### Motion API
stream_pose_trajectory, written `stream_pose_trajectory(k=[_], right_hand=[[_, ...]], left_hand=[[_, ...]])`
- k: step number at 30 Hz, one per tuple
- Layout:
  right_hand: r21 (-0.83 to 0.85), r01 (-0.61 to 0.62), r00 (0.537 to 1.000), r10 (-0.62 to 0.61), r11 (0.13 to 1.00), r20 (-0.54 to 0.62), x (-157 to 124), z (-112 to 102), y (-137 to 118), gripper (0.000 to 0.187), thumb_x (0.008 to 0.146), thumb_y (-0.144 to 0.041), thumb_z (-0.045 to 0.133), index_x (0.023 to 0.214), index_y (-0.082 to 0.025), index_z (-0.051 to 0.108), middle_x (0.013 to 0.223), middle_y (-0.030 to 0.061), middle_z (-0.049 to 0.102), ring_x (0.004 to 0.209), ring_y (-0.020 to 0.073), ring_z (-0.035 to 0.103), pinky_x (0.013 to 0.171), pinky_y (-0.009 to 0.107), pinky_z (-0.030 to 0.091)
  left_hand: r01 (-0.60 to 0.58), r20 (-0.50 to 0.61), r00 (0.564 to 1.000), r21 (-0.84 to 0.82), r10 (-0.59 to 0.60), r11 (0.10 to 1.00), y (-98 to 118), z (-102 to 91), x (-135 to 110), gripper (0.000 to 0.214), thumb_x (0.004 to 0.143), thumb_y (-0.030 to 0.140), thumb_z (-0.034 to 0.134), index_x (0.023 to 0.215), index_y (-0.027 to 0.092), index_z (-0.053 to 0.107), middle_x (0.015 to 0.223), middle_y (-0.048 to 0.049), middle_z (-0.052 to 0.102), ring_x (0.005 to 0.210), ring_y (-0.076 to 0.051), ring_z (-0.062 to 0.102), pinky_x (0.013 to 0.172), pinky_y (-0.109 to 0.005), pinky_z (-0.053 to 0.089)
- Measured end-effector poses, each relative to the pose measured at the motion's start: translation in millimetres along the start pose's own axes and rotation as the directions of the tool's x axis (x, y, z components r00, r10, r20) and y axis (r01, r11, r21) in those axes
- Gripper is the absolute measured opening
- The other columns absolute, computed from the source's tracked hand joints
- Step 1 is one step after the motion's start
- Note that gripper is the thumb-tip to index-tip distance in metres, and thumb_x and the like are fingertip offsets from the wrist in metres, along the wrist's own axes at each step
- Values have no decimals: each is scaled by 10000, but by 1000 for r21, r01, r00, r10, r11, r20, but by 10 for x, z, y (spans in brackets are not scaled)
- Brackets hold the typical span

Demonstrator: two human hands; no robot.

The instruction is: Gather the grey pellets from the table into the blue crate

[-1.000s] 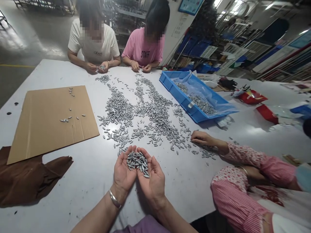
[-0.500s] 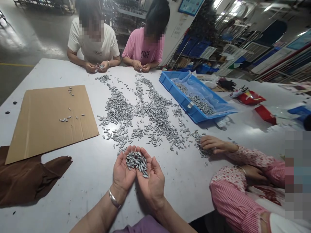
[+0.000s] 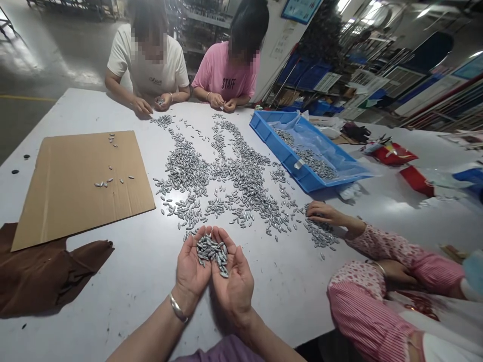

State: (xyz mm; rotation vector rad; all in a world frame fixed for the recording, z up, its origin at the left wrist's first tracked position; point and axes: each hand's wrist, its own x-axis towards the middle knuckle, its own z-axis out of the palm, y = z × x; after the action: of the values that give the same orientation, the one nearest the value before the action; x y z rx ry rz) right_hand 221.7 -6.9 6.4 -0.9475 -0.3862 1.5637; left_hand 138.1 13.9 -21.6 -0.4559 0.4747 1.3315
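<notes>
A pale grey desk [image 3: 124,281] in a factory hall. The left hand [image 3: 191,265] and right hand [image 3: 234,281], palms up and pressed together, cup a heap of small silver pellets [image 3: 212,251]. More pellets [image 3: 241,183] are scattered just beyond the hands, with a cardboard sheet [image 3: 75,186] to the left and a blue tray [image 3: 302,151] at the far right.

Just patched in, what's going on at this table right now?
The left hand and right hand, cupped together palms up, hold a heap of small grey metal pieces above the white table. Many more lie spread across the middle. A co-worker's hand in a pink patterned sleeve rests on some near the blue bin. Two people opposite finger single pieces.
</notes>
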Motion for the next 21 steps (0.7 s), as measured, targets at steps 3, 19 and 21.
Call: stream_pose_trajectory(k=[3, 19, 21], right_hand=[[-33, 51, 997, -49, 998, 53, -28, -9, 52, 465, 906, -505, 607, 1300, -268, 677, 1499, 48, 553, 1480, 255, 384, 1263, 504, 214], [-150, 258, 960, -236, 955, 148, -49, 43, 170, 459, 958, -455, 572, 1360, -242, 637, 1498, 71, 553, 1462, 269, 413, 1231, 480, 305], [-121, 259, 958, -238, 958, 159, -56, 55, 179, 459, 957, -451, 570, 1358, -236, 637, 1489, 75, 562, 1461, 271, 417, 1230, 488, 305]], left_hand=[[0, 6, 1000, 29, 0, 1000, 6, 0, 0, 294, 995, 283, 512, 1159, 158, 722, 1082, -104, 779, 1017, -231, 737, 1082, -466, 495], [-8, -16, 1000, 79, 9, 997, -3, -59, 3, 217, 939, 230, 606, 1082, 159, 754, 1087, -65, 786, 1042, -219, 733, 1066, -384, 514], [-4, -11, 1000, 76, 5, 997, 1, -66, 6, 223, 923, 229, 631, 1096, 154, 749, 1090, -67, 785, 1071, -227, 725, 1062, -376, 520]])
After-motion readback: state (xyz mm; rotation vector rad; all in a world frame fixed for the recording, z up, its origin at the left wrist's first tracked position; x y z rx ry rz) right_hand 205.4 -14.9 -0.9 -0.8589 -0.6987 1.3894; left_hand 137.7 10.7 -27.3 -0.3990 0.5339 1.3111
